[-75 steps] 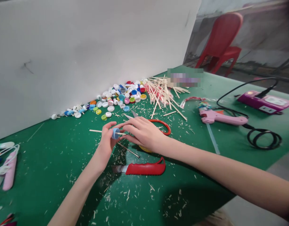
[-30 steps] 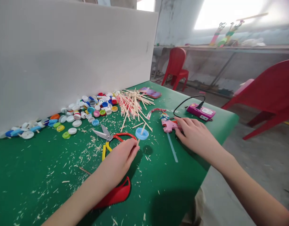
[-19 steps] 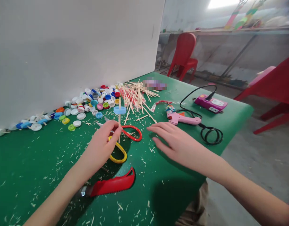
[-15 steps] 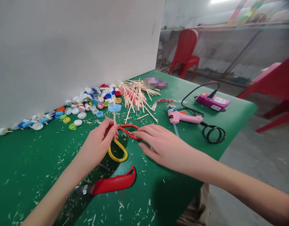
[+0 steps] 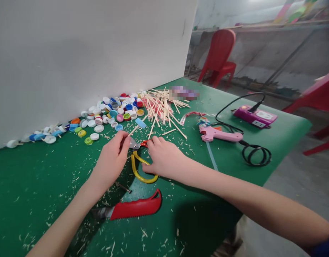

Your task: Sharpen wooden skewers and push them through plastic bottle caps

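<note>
My left hand (image 5: 109, 162) is closed in a pinch around a thin wooden stick (image 5: 133, 131), which slants up and away to the right. Threaded on that stick is a light-blue bottle cap (image 5: 140, 123). Just below the fingers lies a pair of scissors (image 5: 135, 145) with one red and one yellow handle loop. My right hand (image 5: 167, 157) has its fingers wrapped on the red loop, and its thumb reaches the yellow loop. The scissor tips are hidden behind my left hand. A red-handled knife (image 5: 137, 208) lies nearer to me on the green table (image 5: 196, 221).
Bottle caps (image 5: 120, 117) lie heaped along the grey board (image 5: 86, 53), beside a pile of wooden sticks (image 5: 161, 107). A pink glue gun (image 5: 220, 134) and a purple power strip (image 5: 255, 116) with black cable sit at right. Wood shavings litter the table. Red chairs (image 5: 219, 50) stand beyond.
My right hand has moved left and taken hold of the scissors' red loop. The capped stick in my left hand has tipped from upright to slanting rightward. The view has shifted slightly.
</note>
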Available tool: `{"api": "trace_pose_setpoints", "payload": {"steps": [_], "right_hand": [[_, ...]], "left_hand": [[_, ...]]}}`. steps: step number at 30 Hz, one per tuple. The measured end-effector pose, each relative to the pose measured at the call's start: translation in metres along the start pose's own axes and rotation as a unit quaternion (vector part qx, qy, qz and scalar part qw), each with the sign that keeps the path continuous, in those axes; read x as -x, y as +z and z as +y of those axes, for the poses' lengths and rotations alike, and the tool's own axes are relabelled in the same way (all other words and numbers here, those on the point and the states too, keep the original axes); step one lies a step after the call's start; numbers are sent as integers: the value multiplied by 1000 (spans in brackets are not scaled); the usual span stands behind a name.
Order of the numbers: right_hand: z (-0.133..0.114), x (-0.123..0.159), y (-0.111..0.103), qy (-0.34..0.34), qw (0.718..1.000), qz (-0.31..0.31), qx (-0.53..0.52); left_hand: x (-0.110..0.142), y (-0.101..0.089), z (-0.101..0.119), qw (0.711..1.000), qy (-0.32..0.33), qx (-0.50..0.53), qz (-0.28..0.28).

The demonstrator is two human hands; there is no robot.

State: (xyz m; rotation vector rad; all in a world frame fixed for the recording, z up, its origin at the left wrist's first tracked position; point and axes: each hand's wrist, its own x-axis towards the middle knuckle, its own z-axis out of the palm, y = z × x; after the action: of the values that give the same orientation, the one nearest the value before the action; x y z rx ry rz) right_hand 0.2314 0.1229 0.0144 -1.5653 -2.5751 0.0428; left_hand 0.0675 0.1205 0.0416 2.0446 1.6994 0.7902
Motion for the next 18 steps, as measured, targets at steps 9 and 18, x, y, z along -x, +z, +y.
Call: {"api": "trace_pose_setpoints", "payload": {"steps": [9, 18], "right_hand": [[18, -2, -1, -5, 1000, 15, -19], [24, -1, -2, -19, 998, 21, -54]], "left_hand": [[1, -14, -10, 998, -22, -27, 44], [33, -13, -43, 985, -125, 63, 100]]}}
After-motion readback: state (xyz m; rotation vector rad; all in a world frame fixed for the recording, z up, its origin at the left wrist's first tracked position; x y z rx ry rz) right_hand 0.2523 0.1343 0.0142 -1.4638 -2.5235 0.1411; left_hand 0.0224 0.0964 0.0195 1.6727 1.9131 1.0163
